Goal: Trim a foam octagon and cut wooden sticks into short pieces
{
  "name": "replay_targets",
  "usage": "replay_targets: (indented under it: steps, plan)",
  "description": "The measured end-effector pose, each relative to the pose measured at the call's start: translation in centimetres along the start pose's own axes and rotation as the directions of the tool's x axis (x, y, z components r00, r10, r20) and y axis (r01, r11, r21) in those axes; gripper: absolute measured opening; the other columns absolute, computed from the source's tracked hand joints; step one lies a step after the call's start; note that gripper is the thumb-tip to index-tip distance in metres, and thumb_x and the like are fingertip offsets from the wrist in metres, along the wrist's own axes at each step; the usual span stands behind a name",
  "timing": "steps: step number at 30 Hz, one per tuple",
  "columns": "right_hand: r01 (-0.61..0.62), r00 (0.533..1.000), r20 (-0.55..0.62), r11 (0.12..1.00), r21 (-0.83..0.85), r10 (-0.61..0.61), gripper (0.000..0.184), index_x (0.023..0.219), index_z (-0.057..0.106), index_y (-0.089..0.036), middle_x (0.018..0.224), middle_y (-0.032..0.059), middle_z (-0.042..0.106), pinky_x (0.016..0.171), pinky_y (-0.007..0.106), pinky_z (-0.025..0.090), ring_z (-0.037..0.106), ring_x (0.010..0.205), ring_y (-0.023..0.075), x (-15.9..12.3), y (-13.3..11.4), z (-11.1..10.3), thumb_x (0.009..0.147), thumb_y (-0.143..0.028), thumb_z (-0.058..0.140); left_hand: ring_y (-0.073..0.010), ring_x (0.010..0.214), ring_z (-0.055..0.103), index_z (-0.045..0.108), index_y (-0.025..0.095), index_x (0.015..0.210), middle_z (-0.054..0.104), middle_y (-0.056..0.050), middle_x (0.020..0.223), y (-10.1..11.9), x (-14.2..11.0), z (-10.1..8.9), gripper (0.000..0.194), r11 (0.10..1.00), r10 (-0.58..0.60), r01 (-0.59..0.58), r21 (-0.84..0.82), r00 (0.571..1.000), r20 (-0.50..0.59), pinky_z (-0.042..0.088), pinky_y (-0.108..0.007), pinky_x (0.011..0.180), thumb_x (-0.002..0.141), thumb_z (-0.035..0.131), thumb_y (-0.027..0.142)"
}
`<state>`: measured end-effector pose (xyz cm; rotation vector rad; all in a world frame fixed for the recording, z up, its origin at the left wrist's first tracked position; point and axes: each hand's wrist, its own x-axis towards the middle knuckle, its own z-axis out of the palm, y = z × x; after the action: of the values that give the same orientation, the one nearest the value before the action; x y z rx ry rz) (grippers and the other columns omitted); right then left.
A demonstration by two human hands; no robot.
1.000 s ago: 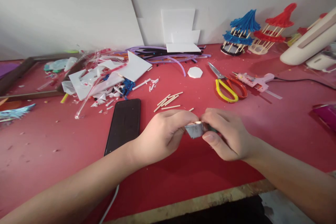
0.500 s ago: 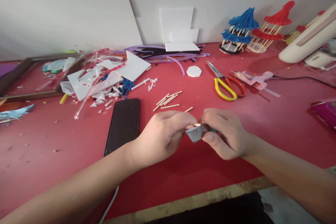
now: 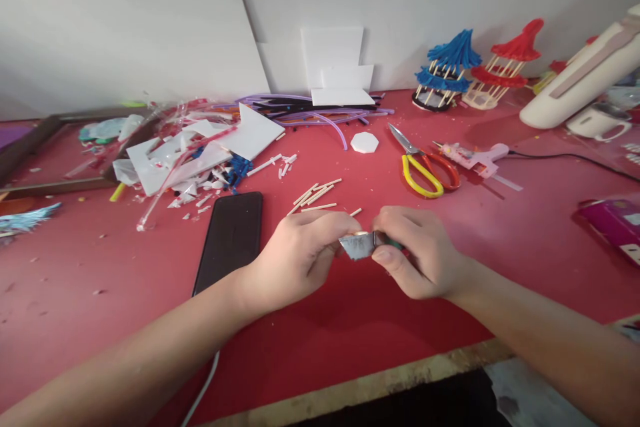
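My right hand (image 3: 424, 250) is closed around the green handle of a small knife (image 3: 358, 247). Its wide grey blade points left, toward my other hand. In the closed fingers of my left hand (image 3: 303, 253) is a short wooden stick (image 3: 361, 233); only its pale end shows, against the top of the blade. The rest of that stick is hidden by my fingers. Just beyond my hands, several cut wooden sticks (image 3: 319, 195) lie on the red tabletop (image 3: 310, 353).
A black phone (image 3: 229, 233) lies left of my hands. Scissors (image 3: 425, 170) and a pink glue gun (image 3: 477, 159) are at the right. Farther back are a white octagon (image 3: 365, 142), foam scraps (image 3: 175, 153), pipe cleaners (image 3: 280, 107), and blue (image 3: 445, 70) and red (image 3: 505, 67) stick models.
The camera view has shifted slightly. The knife blade tipped a little between frames, against the stick end. Both hands keep their hold, and the things on the table stay in place.
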<state>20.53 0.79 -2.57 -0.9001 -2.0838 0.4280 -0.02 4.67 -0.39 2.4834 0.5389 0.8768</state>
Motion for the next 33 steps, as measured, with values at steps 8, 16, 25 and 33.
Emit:
replay_targets:
  steps: [8,16,25,33]
  plan:
    - [-0.003,1.0,0.006,1.0,-0.015,0.003,0.022,0.075,0.042,-0.021,0.065,-0.0027,0.046,0.053,0.026,0.031,0.038,0.057,0.0107,0.1,-0.2,0.0,0.093,-0.032,0.047,-0.0077,0.059,0.053,0.055,0.015,0.089,0.06,0.001,0.07,-0.1,0.1,0.0,0.035,1.0,0.015,-0.015,0.001,1.0,-0.013,0.043,-0.017,0.054,0.072,0.033,-0.006]
    - [-0.117,0.991,-0.087,0.984,-0.135,0.105,0.017,0.077,0.046,-0.021,0.059,-0.004,0.042,0.05,0.026,0.031,0.039,0.051,0.0105,0.0,1.4,-1.5,0.093,-0.028,0.047,-0.0096,0.063,0.057,0.054,0.017,0.084,0.061,0.0,0.07,0.8,-0.2,-0.1,0.031,0.993,0.092,-0.094,-0.078,0.995,-0.032,0.048,-0.019,0.059,0.076,0.035,-0.007]
    - [-0.003,0.999,-0.034,1.0,-0.018,0.003,0.015,0.081,0.049,-0.02,0.065,-0.0021,0.044,0.053,0.026,0.032,0.04,0.056,0.0111,-0.1,-0.4,-0.2,0.093,-0.027,0.045,-0.0101,0.07,0.062,0.054,0.016,0.091,0.065,-0.002,0.078,0.3,0.1,0.2,0.028,0.979,-0.045,0.052,-0.195,0.998,0.045,0.05,-0.02,0.066,0.084,0.036,-0.003]
    - [0.003,1.0,-0.002,0.999,-0.046,-0.004,0.018,0.078,0.045,-0.02,0.065,-0.0014,0.043,0.054,0.027,0.031,0.039,0.058,0.0125,-0.2,-0.6,0.0,0.093,-0.03,0.043,-0.0105,0.071,0.06,0.053,0.017,0.097,0.064,-0.002,0.081,0.2,0.1,-0.2,0.035,0.984,-0.019,0.038,-0.172,0.993,0.113,0.049,-0.02,0.066,0.078,0.032,-0.005]
